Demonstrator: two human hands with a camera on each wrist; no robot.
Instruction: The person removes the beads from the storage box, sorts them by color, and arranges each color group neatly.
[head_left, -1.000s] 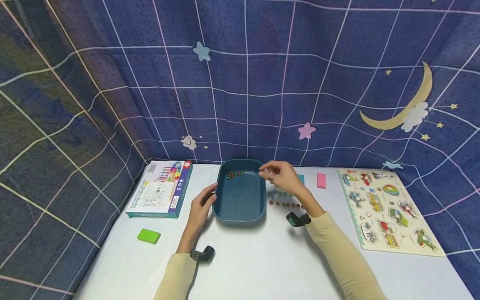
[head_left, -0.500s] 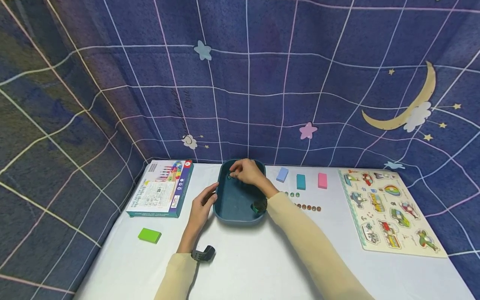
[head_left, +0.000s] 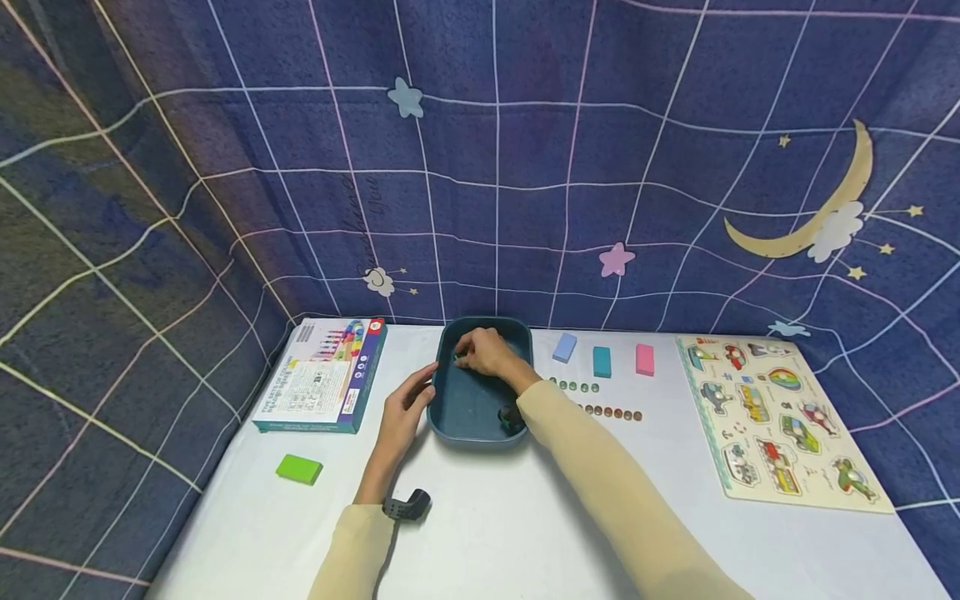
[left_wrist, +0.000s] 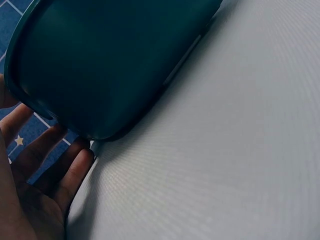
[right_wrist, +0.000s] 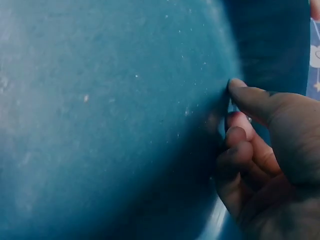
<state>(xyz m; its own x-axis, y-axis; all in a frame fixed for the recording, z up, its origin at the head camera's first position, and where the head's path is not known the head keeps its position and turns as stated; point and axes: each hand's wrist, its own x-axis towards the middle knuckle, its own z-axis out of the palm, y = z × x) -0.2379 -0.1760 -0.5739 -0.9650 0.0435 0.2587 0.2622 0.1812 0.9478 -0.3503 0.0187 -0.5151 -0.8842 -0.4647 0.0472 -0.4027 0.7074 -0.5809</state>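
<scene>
A dark teal plastic basin point(head_left: 467, 417) stands on the white table. My left hand point(head_left: 400, 417) touches its left outer wall with extended fingers, which the left wrist view shows along the rim. Inside the basin, my right hand point(head_left: 486, 352) is low at the far left, its thumb and index fingertips point(right_wrist: 237, 85) pinching a small glass bead that is mostly hidden. Other beads in that corner are covered by the hand. Right of the basin lie a row of green glass beads point(head_left: 584, 387) and a row of orange-brown glass beads point(head_left: 618, 413), both partly behind the right forearm.
Blue point(head_left: 564, 347), teal point(head_left: 602, 362) and pink blocks point(head_left: 644, 359) lie behind the bead rows. A wooden puzzle board point(head_left: 776, 425) is at the right. To the left are a boxed set point(head_left: 318, 379) and a green block point(head_left: 299, 469). A curtain hangs behind the table.
My right hand has moved left from above the basin's right rim and down into its far left corner, uncovering the blocks and bead rows. My left hand has stayed at the basin's side.
</scene>
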